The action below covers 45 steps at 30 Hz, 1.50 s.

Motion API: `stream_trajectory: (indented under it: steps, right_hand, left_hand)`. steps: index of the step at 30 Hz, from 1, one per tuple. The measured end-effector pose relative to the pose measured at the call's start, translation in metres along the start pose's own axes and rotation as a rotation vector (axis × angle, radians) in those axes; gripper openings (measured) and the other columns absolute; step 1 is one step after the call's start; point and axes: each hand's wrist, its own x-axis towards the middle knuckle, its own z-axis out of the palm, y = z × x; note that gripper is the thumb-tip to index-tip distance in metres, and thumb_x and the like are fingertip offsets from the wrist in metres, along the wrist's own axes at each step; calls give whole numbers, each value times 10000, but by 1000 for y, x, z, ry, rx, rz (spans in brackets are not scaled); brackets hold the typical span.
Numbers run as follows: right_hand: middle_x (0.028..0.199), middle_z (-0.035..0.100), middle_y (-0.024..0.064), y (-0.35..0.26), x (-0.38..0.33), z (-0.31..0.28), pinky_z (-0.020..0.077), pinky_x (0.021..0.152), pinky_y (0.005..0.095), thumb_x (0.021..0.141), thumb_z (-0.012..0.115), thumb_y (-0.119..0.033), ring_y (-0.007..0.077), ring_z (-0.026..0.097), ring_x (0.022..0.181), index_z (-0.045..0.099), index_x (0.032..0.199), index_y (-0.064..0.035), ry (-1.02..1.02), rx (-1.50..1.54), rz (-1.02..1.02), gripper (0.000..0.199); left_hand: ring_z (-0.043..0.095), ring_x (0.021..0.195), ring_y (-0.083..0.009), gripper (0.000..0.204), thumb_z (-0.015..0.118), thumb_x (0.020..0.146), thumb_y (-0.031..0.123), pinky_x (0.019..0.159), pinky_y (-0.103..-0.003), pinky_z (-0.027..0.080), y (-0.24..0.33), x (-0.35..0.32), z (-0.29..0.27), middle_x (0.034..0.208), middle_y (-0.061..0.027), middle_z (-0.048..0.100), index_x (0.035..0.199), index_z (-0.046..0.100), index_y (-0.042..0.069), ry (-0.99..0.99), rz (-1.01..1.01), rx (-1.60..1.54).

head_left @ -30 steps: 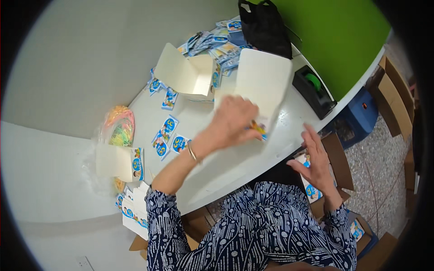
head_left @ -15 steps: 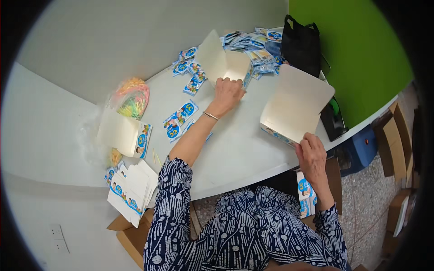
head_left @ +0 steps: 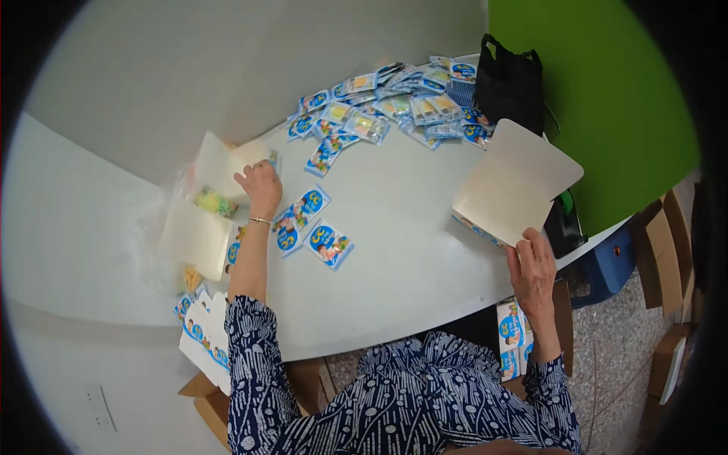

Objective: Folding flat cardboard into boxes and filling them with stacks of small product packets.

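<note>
My left hand [head_left: 260, 188] is at the left of the table, fingers closed on the near edge of an open white cardboard box [head_left: 222, 161] with its lid raised. The hand hides part of this box. At the table's right, my right hand [head_left: 533, 267] pinches the near edge of a second open box [head_left: 497, 199], white inside with a blue printed side and its lid up. Below my left hand stands another open box [head_left: 191, 233]. Near my left wrist lie blue-and-white packets [head_left: 329, 244], flat on the table.
A heap of small packets [head_left: 371, 125] spreads along the back wall beside a black bag [head_left: 509, 83]. A tape dispenser [head_left: 565, 220] stands behind the right box. Flat cartons [head_left: 199, 343] lie at lower left, near a clear bag with coloured sticks [head_left: 214, 202]. A blue stool [head_left: 607, 262] stands on the floor.
My left hand has carried its box from the table's back middle to the left, beside the clear bag, uncovering packets behind. My right hand keeps its grip on the right box.
</note>
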Motion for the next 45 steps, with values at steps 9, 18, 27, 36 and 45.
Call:
stream_trajectory:
  steps: [9,18,27,36,45]
  right_hand:
    - [1429,340,305,16,-11,28,504,821,405,732,800,-87,375,531,1122,363,1333,1,198,102,-36,748]
    - [1484,243,254,29,-33,50,428,994,432,702,825,-224,358,427,1268,193,1452,-10,111,464,393,1004]
    - [1375,398,275,38,-52,46,309,1071,521,723,790,-282,439,389,1291,347,1389,35,-118,271,375,860]
    - [1361,434,270,32,-27,50,372,1021,467,717,745,-186,439,452,1240,421,1339,46,-33,366,546,739]
    - [1192,486,213,33,-28,46,441,925,410,710,769,-124,373,532,1093,370,1357,36,-90,373,579,776]
  left_hand:
    - [614,934,-374,392,692,822,373,778,-463,484,213,168,-66,1006,-151,671,1026,674,39,22,344,-714]
    - [607,1029,-386,350,644,849,287,859,-481,496,359,304,3,1057,-205,659,1122,635,68,-104,406,-792]
    - [462,1230,-377,464,564,821,423,940,-545,433,407,307,59,1321,-86,535,1264,572,282,-225,538,-823]
    - [540,1075,-354,381,581,835,366,893,-478,478,309,191,22,1130,-99,592,1165,626,183,-192,643,-891]
    - [547,991,-311,382,622,872,367,825,-429,461,326,127,-77,1055,-139,598,1085,643,51,-3,862,-984]
